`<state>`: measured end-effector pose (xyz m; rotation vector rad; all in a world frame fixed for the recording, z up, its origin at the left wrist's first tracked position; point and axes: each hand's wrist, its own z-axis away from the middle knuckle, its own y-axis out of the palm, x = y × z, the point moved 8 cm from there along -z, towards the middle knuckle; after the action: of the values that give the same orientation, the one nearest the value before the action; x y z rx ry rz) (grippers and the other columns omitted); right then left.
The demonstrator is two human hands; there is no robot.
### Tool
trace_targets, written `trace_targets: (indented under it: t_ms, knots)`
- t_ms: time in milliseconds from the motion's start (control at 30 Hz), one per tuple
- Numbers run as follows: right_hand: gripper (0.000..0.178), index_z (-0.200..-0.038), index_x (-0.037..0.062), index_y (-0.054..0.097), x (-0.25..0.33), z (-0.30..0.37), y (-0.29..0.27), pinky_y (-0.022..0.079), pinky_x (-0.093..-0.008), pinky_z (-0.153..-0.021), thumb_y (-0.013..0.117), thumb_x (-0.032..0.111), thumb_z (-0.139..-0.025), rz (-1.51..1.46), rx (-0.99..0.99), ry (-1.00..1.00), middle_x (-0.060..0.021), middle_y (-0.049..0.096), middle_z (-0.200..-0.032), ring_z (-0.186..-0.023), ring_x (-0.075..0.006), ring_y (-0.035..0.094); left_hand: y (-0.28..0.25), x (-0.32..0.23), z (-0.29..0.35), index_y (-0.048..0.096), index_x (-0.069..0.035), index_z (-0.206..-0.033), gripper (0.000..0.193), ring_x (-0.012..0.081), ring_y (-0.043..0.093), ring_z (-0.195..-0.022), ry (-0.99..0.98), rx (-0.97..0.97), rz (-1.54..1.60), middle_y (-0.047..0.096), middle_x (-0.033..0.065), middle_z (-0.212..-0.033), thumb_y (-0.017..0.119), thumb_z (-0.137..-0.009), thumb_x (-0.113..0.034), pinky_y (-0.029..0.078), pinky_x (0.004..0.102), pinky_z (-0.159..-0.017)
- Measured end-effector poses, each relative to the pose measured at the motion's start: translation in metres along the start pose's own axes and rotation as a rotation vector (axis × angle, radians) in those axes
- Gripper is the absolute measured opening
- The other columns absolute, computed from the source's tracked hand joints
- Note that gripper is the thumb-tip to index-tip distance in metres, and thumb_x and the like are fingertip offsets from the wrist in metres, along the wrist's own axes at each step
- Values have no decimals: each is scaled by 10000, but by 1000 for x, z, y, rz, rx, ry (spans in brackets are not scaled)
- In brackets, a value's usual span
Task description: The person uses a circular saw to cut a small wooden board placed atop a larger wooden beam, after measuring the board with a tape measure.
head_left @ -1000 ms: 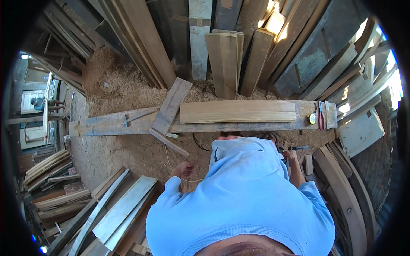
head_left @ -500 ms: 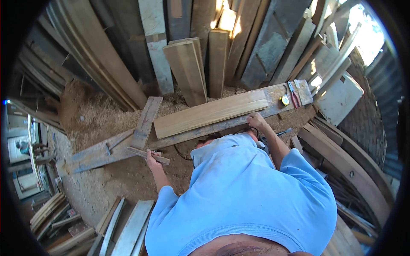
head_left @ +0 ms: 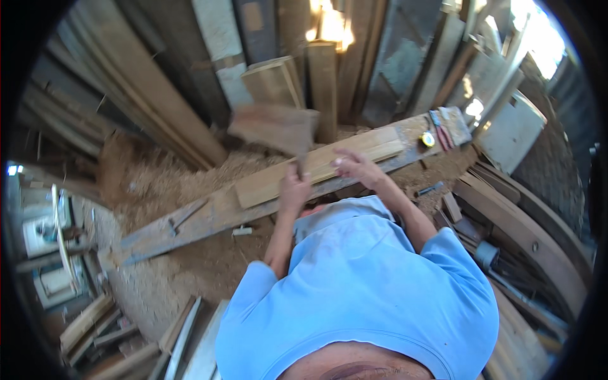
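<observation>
left hand (head_left: 294, 188) gripping blurred short board (head_left: 273, 128) by its lower end, frame centre | right hand (head_left: 356, 166) spread flat on pale plank (head_left: 320, 166) | board looks stiff, light, splintery

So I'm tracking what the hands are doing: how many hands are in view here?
2. The left hand grips a blurred wooden piece raised above the bench. The right hand rests on the pale plank lying on the bench.
</observation>
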<state>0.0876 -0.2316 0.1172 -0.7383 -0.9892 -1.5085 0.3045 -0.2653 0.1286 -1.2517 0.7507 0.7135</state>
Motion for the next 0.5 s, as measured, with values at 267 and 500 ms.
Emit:
trace_targets:
  t_ms: [267, 500]
  knots:
    - [307, -1176, 61, 674, -11, 19, -59, 580, -339, -751, 754, 282, -979, -336, -373, 42, -50, 733, -1044, -829, -152, 690, 95, -48, 13, 586, -84, -1274, 403, 492, 716, -891, 407, 415, -192, 735, 259, -997, 707, -915, -219, 581, 578, -764]
    - [268, -1146, 21, 685, -38, 59, -135, 610, -378, -737, 743, 227, -985, -360, -437, -28, -71, 759, -994, -813, -195, 737, 132, -13, -14, 300, -186, -1668, 999, 448, 348, -1524, 368, 437, -265, 370, 286, -1632, 812, -854, -455, 236, 616, -1244]
